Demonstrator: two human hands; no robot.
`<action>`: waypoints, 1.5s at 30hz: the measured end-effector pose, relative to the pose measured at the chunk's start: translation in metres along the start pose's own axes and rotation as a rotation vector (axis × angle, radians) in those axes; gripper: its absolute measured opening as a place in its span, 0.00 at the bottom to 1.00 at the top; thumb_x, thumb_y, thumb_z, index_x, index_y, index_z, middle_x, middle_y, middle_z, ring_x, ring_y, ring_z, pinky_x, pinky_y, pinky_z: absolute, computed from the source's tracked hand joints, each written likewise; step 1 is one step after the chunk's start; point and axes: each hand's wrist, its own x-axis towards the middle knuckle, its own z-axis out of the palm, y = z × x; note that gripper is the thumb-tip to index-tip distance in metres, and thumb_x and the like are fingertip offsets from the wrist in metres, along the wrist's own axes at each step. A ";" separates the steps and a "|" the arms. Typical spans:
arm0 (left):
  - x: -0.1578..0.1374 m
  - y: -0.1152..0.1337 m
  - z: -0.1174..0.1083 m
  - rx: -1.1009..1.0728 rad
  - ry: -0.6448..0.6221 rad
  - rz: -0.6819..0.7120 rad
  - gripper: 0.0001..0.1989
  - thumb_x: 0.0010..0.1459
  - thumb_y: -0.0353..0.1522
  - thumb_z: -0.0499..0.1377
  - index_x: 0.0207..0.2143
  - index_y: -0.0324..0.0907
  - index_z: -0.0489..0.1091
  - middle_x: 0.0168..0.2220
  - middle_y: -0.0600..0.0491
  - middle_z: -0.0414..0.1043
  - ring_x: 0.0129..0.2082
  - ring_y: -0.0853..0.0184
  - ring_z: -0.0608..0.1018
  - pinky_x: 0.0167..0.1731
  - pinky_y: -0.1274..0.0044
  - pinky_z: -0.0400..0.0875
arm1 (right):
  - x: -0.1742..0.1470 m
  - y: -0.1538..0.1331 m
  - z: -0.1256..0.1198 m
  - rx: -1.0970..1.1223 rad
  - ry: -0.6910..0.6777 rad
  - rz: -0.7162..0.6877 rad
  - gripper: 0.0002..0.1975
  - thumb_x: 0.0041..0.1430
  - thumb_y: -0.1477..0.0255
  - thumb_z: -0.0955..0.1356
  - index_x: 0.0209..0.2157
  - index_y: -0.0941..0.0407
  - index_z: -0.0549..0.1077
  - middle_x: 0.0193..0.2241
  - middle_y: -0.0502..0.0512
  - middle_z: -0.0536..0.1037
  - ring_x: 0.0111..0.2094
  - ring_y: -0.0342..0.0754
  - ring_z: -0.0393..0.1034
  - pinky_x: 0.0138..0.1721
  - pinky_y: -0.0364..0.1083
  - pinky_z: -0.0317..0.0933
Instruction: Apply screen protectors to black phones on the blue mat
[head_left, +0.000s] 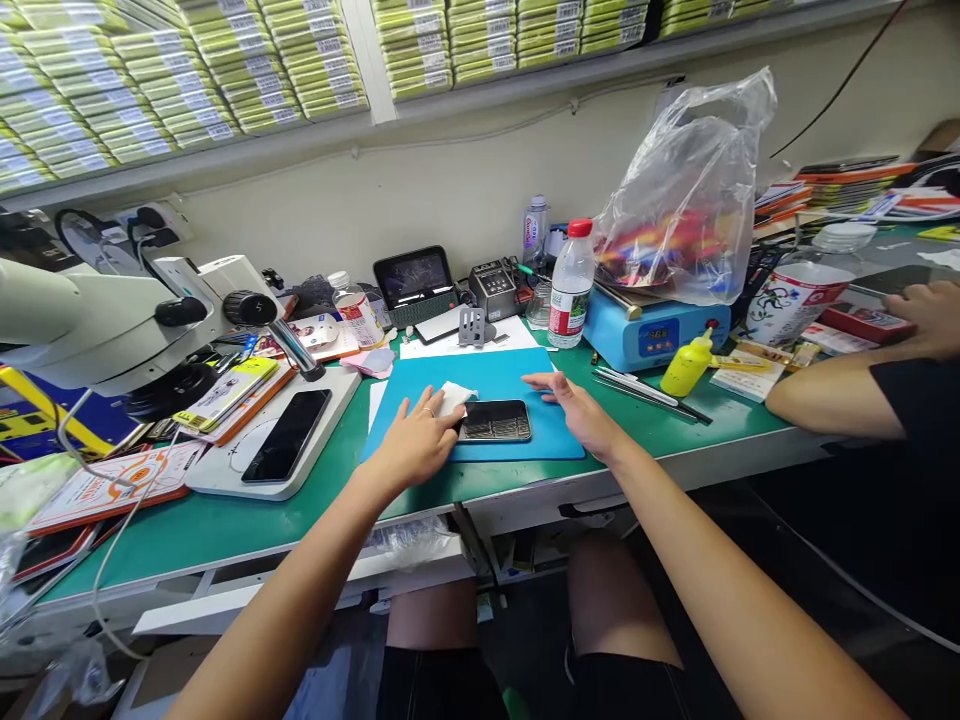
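A smartphone [495, 421] lies face up on a blue mat [517, 372], its dark screen reflecting what is above. My left hand [418, 438] rests at the phone's left end with its fingers spread, and the fingertips touch a white tissue [455, 396]. Whether the thumb side touches the phone I cannot tell. To the right of the phone, apart from it, my right hand [576, 410] hovers over the mat's edge, fingers stretched out and holding nothing.
A microscope [97, 320] with a second phone [287, 436] on its base stands left. Behind the mat are a bottle [571, 285] and a small screen [414, 275]. A blue heating device [652, 332], tweezers [645, 390] and a yellow bottle [687, 364] lie right, near another person's arm [840, 395].
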 end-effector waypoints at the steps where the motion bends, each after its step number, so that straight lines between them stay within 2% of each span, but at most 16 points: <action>1: -0.003 -0.002 -0.001 -0.004 -0.004 0.002 0.25 0.69 0.33 0.43 0.67 0.47 0.59 0.72 0.41 0.47 0.72 0.48 0.46 0.65 0.49 0.48 | 0.000 -0.001 0.000 0.002 0.000 0.004 0.42 0.59 0.36 0.52 0.51 0.51 0.78 0.55 0.61 0.76 0.59 0.60 0.67 0.61 0.60 0.59; 4: -0.007 0.013 -0.001 0.002 0.033 0.075 0.25 0.69 0.34 0.43 0.66 0.42 0.60 0.72 0.40 0.46 0.72 0.47 0.45 0.66 0.51 0.47 | 0.001 -0.002 0.001 0.005 0.001 0.001 0.43 0.58 0.36 0.52 0.51 0.52 0.78 0.56 0.62 0.76 0.59 0.61 0.66 0.61 0.61 0.59; 8: 0.003 0.058 0.003 -0.010 0.109 0.223 0.23 0.69 0.34 0.44 0.63 0.39 0.63 0.70 0.40 0.52 0.72 0.49 0.51 0.67 0.54 0.51 | 0.002 -0.003 0.005 -0.025 0.022 -0.014 0.43 0.56 0.35 0.53 0.50 0.52 0.78 0.55 0.62 0.76 0.58 0.62 0.67 0.60 0.62 0.59; 11: 0.014 0.082 0.009 -0.001 0.159 0.269 0.22 0.69 0.35 0.45 0.61 0.39 0.65 0.70 0.38 0.53 0.71 0.49 0.54 0.66 0.52 0.52 | 0.002 -0.003 0.006 -0.045 0.030 -0.015 0.45 0.55 0.34 0.53 0.49 0.53 0.78 0.54 0.63 0.77 0.57 0.63 0.68 0.60 0.63 0.59; 13: 0.016 0.087 0.014 -0.002 0.172 0.287 0.22 0.70 0.35 0.44 0.61 0.40 0.65 0.70 0.38 0.53 0.70 0.51 0.56 0.65 0.50 0.51 | 0.002 -0.004 0.007 -0.057 0.031 -0.009 0.45 0.55 0.34 0.53 0.48 0.54 0.79 0.54 0.64 0.77 0.57 0.63 0.68 0.60 0.63 0.59; 15: 0.013 0.080 0.020 -0.011 0.185 0.309 0.22 0.71 0.36 0.44 0.64 0.43 0.62 0.70 0.40 0.52 0.70 0.52 0.56 0.65 0.50 0.52 | 0.003 -0.004 0.006 -0.065 0.031 -0.008 0.44 0.56 0.34 0.53 0.48 0.54 0.79 0.55 0.64 0.76 0.58 0.63 0.68 0.60 0.62 0.59; 18: -0.001 0.054 0.029 -0.029 0.222 0.307 0.24 0.73 0.40 0.43 0.67 0.46 0.56 0.71 0.42 0.50 0.70 0.53 0.56 0.65 0.51 0.52 | 0.003 -0.005 0.006 -0.062 0.035 -0.014 0.44 0.57 0.35 0.53 0.49 0.54 0.79 0.55 0.64 0.76 0.59 0.63 0.66 0.61 0.62 0.59; 21: -0.015 0.020 0.034 -0.033 0.227 0.210 0.25 0.73 0.41 0.42 0.68 0.42 0.56 0.70 0.42 0.52 0.70 0.53 0.56 0.66 0.52 0.51 | 0.001 -0.007 0.006 -0.075 0.022 0.002 0.45 0.57 0.35 0.52 0.50 0.54 0.78 0.55 0.64 0.75 0.59 0.65 0.66 0.61 0.63 0.58; 23: -0.019 0.007 0.033 -0.025 0.217 0.146 0.25 0.73 0.40 0.43 0.67 0.43 0.58 0.70 0.42 0.53 0.70 0.50 0.56 0.66 0.52 0.52 | 0.001 -0.008 0.005 -0.094 0.013 0.017 0.45 0.56 0.34 0.52 0.50 0.53 0.78 0.55 0.64 0.76 0.58 0.65 0.66 0.61 0.63 0.58; 26: -0.014 0.012 0.030 -0.015 0.223 0.127 0.24 0.72 0.40 0.44 0.66 0.44 0.59 0.70 0.39 0.53 0.70 0.46 0.54 0.65 0.51 0.52 | 0.001 -0.007 0.006 -0.107 0.006 0.003 0.44 0.57 0.35 0.52 0.51 0.52 0.78 0.55 0.64 0.75 0.59 0.64 0.66 0.61 0.62 0.58; 31: 0.009 0.060 0.029 -0.083 0.236 0.226 0.25 0.72 0.43 0.45 0.67 0.46 0.59 0.69 0.37 0.53 0.70 0.46 0.56 0.64 0.52 0.55 | 0.003 -0.001 0.006 -0.131 0.000 -0.044 0.43 0.59 0.36 0.51 0.49 0.52 0.78 0.55 0.62 0.76 0.59 0.62 0.66 0.62 0.61 0.57; 34: 0.016 0.074 0.030 -0.101 0.244 0.251 0.24 0.72 0.43 0.44 0.65 0.47 0.61 0.70 0.38 0.53 0.70 0.48 0.55 0.64 0.52 0.53 | 0.003 0.000 0.005 -0.142 0.002 -0.053 0.42 0.59 0.37 0.51 0.49 0.52 0.78 0.55 0.62 0.76 0.59 0.61 0.67 0.61 0.61 0.58; 37: 0.014 0.064 0.032 -0.105 0.255 0.257 0.26 0.72 0.45 0.43 0.66 0.46 0.59 0.70 0.40 0.52 0.70 0.50 0.55 0.65 0.52 0.52 | 0.003 -0.001 0.004 -0.137 0.008 -0.051 0.42 0.60 0.37 0.52 0.50 0.52 0.77 0.54 0.62 0.76 0.58 0.61 0.67 0.61 0.61 0.59; 45: -0.003 -0.003 0.035 -0.103 0.250 0.083 0.29 0.73 0.45 0.42 0.68 0.39 0.55 0.71 0.42 0.49 0.71 0.50 0.54 0.67 0.53 0.51 | -0.001 -0.005 0.004 -0.186 -0.003 -0.040 0.35 0.62 0.41 0.56 0.51 0.51 0.76 0.56 0.62 0.75 0.59 0.62 0.67 0.64 0.61 0.56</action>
